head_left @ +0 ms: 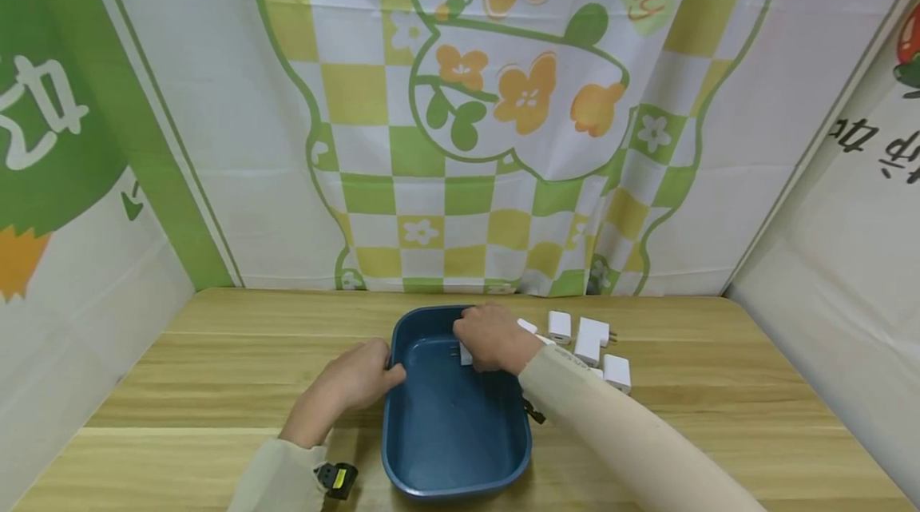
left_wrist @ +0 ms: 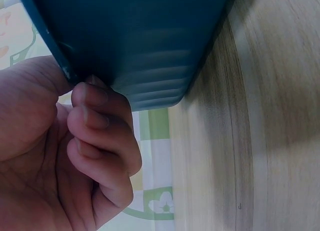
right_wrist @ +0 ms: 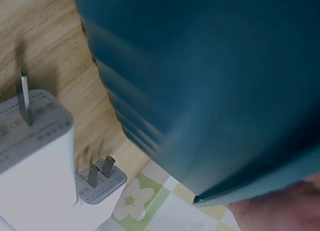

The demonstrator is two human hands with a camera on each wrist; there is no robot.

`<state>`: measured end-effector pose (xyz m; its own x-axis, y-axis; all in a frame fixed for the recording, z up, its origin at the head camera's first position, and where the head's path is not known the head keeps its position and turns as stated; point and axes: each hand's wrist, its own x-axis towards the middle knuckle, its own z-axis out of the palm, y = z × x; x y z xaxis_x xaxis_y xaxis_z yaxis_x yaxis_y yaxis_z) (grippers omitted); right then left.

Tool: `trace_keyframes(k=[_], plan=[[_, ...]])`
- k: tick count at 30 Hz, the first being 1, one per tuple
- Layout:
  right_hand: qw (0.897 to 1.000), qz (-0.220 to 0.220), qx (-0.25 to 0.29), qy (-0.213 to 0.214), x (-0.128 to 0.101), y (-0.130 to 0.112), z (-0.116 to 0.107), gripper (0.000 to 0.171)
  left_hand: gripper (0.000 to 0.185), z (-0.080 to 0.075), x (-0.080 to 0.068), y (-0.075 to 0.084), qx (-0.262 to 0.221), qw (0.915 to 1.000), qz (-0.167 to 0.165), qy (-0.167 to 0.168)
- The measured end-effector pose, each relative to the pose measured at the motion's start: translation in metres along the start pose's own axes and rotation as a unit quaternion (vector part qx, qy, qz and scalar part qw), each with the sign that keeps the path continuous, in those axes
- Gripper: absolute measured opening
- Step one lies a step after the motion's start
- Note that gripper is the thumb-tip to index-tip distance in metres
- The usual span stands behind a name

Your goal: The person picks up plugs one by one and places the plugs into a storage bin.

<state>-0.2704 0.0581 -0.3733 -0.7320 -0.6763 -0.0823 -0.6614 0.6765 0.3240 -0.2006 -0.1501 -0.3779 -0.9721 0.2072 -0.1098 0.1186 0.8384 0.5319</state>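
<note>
Left fingers point(left_wrist: 112, 136) curled, right arm point(head_left: 632, 428) outstretched

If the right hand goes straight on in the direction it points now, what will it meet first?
Probably the blue bin, at its far-left corner; depth is unclear, so the right hand might pass above it.

You have the bin point(head_left: 456, 432) on the table point(head_left: 216, 372), its far end near the back edge — chargers point(head_left: 588, 343) to its right, curtain point(head_left: 463, 224) behind.

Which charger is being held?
The charger in the right hand, within the blue bin's rim in head view; other chargers are outside, on the table.
</note>
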Motion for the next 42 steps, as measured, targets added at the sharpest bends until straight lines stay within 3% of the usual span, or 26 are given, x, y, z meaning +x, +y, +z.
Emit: trace_keyframes(k=[10, 23, 32, 42], plan=[[1.000, -0.004, 0.011, -0.005, 0.000, 0.001, -0.001, 0.021, 0.041, 0.000, 0.000, 0.000, 0.000, 1.0000, 0.000, 0.003], [0.995, 0.011, 0.101, -0.019, -0.013, 0.007, -0.018, 0.030, 0.042, 0.001, 0.000, -0.001, 0.005, 1.0000, 0.000, 0.008], [0.984, 0.009, 0.176, -0.002, -0.030, 0.016, -0.032, 0.047, 0.040, 0.002, 0.000, -0.001, 0.003, 1.0000, -0.003, 0.008], [0.977, 0.027, 0.210, 0.031, -0.054, 0.026, -0.036, 0.049, 0.040, 0.001, 0.000, -0.001, 0.002, 1.0000, -0.005, 0.008]])
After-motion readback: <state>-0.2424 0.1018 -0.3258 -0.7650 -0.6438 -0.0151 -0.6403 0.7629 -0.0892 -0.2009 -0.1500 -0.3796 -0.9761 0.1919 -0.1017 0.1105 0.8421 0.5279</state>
